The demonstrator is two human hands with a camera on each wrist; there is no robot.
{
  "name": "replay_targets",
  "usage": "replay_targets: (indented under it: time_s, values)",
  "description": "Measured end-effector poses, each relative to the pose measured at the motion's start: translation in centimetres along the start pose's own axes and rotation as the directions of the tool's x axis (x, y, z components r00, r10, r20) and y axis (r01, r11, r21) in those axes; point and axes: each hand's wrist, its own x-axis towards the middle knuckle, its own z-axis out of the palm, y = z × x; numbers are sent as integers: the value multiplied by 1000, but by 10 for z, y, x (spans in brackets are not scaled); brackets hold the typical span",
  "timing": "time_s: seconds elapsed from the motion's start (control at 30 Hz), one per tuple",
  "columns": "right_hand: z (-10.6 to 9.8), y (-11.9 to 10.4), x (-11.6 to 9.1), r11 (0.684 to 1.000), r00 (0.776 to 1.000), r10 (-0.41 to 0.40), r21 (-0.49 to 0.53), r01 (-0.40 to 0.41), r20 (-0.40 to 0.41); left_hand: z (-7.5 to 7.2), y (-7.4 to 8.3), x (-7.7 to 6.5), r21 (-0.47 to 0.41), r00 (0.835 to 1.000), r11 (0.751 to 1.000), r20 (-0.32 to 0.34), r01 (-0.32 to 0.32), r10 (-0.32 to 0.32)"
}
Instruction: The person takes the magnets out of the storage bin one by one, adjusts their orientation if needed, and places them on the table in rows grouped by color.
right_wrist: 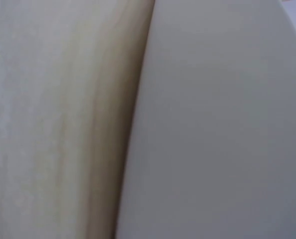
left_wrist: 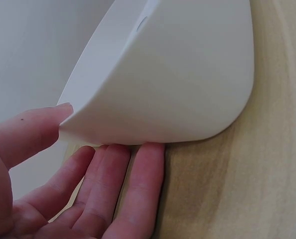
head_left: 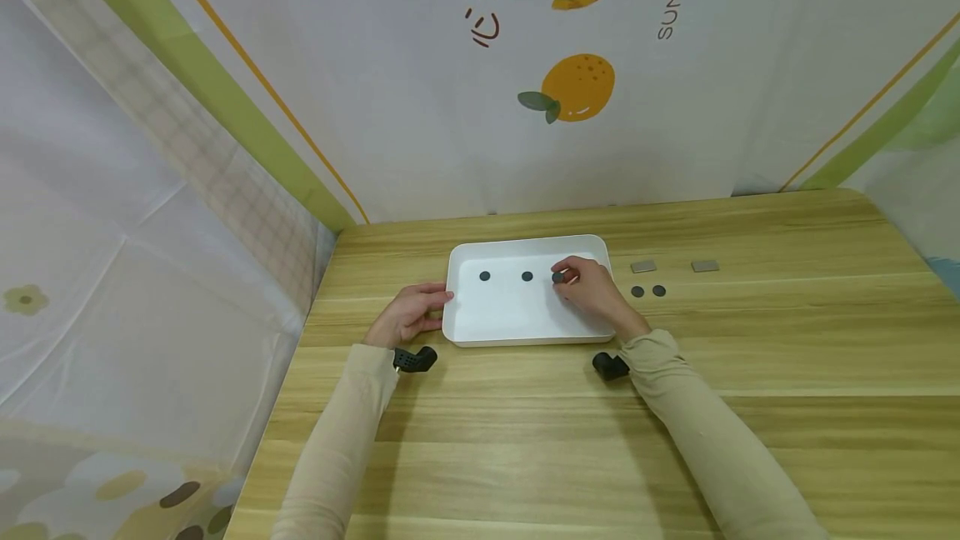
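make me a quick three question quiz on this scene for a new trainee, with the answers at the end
1. How many grey rectangular pieces lie on the table to the right of the white tray?
2. True or false: the left hand touches the left end of the white tray.
3. What does the right hand hold?
a) the rim of the white tray
b) a grey rectangular piece
c) a dark disc

Key: 1. Two; 2. True; 3. c
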Motion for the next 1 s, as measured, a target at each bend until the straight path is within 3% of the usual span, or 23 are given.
replay_targets:
  time_s: [1.0]
  values:
    - [-7, -3, -7, 999, 999, -42, -6, 42, -6, -1, 0, -1, 16, 1000, 1000, 15, 3, -3]
